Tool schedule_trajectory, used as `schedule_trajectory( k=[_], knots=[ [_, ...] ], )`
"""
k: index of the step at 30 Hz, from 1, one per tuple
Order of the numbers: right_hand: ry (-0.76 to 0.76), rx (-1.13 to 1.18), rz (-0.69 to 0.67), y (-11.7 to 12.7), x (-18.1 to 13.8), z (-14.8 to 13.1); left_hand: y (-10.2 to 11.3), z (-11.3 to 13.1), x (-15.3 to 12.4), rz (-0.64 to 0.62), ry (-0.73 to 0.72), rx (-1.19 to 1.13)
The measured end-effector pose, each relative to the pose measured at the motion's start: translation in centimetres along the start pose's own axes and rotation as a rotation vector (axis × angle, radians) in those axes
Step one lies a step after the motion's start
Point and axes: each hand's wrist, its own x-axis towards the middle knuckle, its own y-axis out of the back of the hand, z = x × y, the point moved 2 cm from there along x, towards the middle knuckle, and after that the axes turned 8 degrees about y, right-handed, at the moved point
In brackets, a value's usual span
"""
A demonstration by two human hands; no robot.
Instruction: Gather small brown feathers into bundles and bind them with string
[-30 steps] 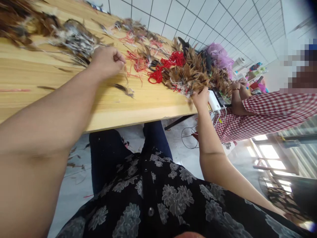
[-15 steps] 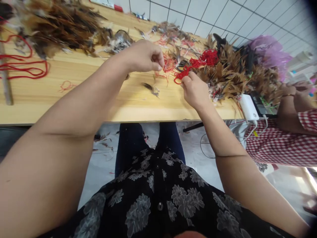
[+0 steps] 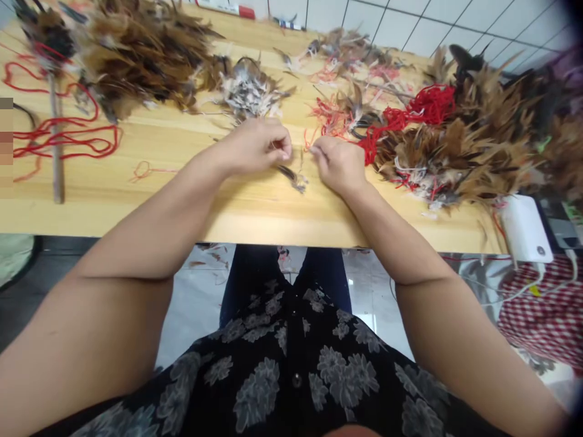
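My left hand (image 3: 268, 144) is closed in a pinch above the table; whatever its fingertips hold is too fine to make out. Facing it across a small gap, my right hand (image 3: 340, 162) has thumb and forefinger pressed together on a thin red thread (image 3: 306, 141). Below the gap, a small dark feather (image 3: 288, 173) with a pale fluffy end lies on the wood. Right beside my right hand is bright red yarn (image 3: 371, 145). Loose pinkish-red thread scraps (image 3: 331, 116) lie behind it.
Brown feather bundles lie at left (image 3: 141, 60) and right (image 3: 446, 152), with a grey-white feather clump (image 3: 250, 91) between. At far left, red cord (image 3: 98, 144) crosses a stick (image 3: 56, 145). A white power bank (image 3: 526, 227) sits at the table's front edge (image 3: 282, 237); checked cloth (image 3: 542, 309) hangs beyond.
My right hand has moved left, off the red yarn, towards my left hand. My left hand has come down and away from the red scraps. The view has shifted left.
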Motion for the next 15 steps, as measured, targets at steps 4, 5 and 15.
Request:
schedule_trajectory(
  k=[4,5,15],
  knots=[
    [-0.02,0.168,0.206,0.1,-1.1,1.9,0.6,0.4,-1.1,0.052,-0.036,0.052],
    [-0.013,0.197,0.212,-0.1,-1.3,2.1,0.4,0.7,-1.4,0.015,-0.057,0.069],
    [0.082,0.61,0.193,-2.6,-1.5,0.4,-0.7,1.7,-1.9,0.081,-0.042,0.017]
  ],
)
